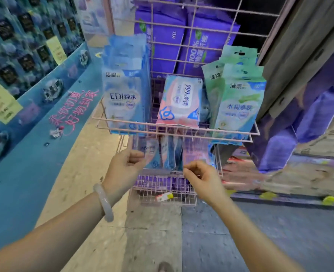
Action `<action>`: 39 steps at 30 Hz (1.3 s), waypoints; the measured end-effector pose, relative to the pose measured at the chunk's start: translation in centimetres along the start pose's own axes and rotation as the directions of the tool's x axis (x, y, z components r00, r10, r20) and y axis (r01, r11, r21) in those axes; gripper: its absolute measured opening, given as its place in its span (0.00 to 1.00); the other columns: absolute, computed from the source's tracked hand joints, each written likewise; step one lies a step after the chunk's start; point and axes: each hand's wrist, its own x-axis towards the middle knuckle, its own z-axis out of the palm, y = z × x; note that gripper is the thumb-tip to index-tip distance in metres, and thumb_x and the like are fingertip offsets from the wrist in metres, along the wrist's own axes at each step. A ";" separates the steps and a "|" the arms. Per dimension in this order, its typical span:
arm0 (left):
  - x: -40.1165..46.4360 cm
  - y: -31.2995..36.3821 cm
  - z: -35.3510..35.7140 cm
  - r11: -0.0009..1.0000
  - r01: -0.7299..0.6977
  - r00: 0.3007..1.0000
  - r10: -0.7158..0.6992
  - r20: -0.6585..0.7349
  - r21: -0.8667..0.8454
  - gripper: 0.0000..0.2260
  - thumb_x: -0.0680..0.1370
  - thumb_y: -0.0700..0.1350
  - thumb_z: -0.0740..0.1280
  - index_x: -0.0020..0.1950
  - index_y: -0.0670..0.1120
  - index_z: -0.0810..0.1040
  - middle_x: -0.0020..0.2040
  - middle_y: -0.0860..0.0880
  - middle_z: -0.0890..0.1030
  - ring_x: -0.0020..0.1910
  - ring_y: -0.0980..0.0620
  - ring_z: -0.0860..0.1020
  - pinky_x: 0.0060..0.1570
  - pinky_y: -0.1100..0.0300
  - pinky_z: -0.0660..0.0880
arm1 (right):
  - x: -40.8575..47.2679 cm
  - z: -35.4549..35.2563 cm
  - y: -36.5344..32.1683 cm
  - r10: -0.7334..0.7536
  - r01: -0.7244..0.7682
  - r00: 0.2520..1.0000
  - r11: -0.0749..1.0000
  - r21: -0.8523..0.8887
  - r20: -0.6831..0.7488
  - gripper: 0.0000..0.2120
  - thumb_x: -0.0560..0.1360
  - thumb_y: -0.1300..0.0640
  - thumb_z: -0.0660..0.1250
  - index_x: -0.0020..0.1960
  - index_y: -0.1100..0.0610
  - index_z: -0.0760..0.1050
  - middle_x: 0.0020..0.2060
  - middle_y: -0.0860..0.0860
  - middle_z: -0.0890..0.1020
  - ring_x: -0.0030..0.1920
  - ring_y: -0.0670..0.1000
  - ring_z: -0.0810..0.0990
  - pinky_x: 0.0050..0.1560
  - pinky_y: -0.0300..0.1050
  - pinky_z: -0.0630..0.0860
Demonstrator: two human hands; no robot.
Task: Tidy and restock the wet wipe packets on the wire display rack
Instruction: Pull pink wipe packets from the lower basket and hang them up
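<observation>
Wire display rack [181,132], pink, tiered, viewed from above.

Upper tier, left: blue packets [126,91], hanging upright in a stack, long axis vertical. Centre: one pink packet [179,101], leaning back on the tier, long axis running up and away. Right: green packets [236,99], hanging upright, fanned and slightly askew.

Lower basket [217,160]: small packets [168,154] standing on edge, long axes vertical, blurred; a pink one [196,153] at the right end. Lying directly ahead of and just above both hands, between them.

Left hand [129,163]: fingers curled, thumb and fingertips pinching the leftmost lower packet [149,154] at its near edge; contact looks real, though blur leaves some doubt. Pale bangle [104,201] on the wrist.

Right hand [199,173]: loosely clenched, nothing visibly held, just beside the basket's front wire, below the pink one.

Judgement: straightening of the lower row in hand; left hand nearer its packet and already engaged, right nearer the pink end. Next move likely turns on pulling upright along the vertical axis.

Bottom shelf [162,191]: one small label strip [164,196].
</observation>
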 end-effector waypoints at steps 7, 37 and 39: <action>0.6 -5.8 1.3 0.974 0.202 0.976 -0.209 0.057 0.102 0.07 0.73 0.33 0.66 0.50 0.38 0.78 0.43 0.43 0.79 0.41 0.50 0.76 0.42 0.60 0.75 | 0.0 2.5 5.2 0.218 -0.236 0.941 0.971 -0.039 -0.258 0.06 0.72 0.63 0.67 0.49 0.60 0.77 0.46 0.58 0.81 0.48 0.56 0.79 0.52 0.50 0.76; -1.1 -4.1 8.7 0.646 0.535 0.838 -0.322 0.441 -0.545 0.11 0.77 0.38 0.63 0.59 0.41 0.77 0.43 0.48 0.86 0.36 0.52 0.84 0.37 0.59 0.82 | -1.4 2.2 5.1 0.270 -0.595 0.790 0.117 0.796 0.551 0.19 0.67 0.52 0.61 0.53 0.58 0.82 0.50 0.58 0.84 0.49 0.56 0.82 0.50 0.52 0.79; -1.2 -4.5 7.5 0.573 0.509 0.860 -0.365 0.356 -0.642 0.14 0.78 0.38 0.61 0.63 0.39 0.74 0.50 0.42 0.84 0.41 0.47 0.84 0.37 0.55 0.83 | -0.4 2.2 4.9 0.431 -0.599 0.796 0.460 0.655 0.425 0.10 0.72 0.57 0.61 0.46 0.57 0.81 0.42 0.56 0.84 0.41 0.53 0.82 0.43 0.47 0.80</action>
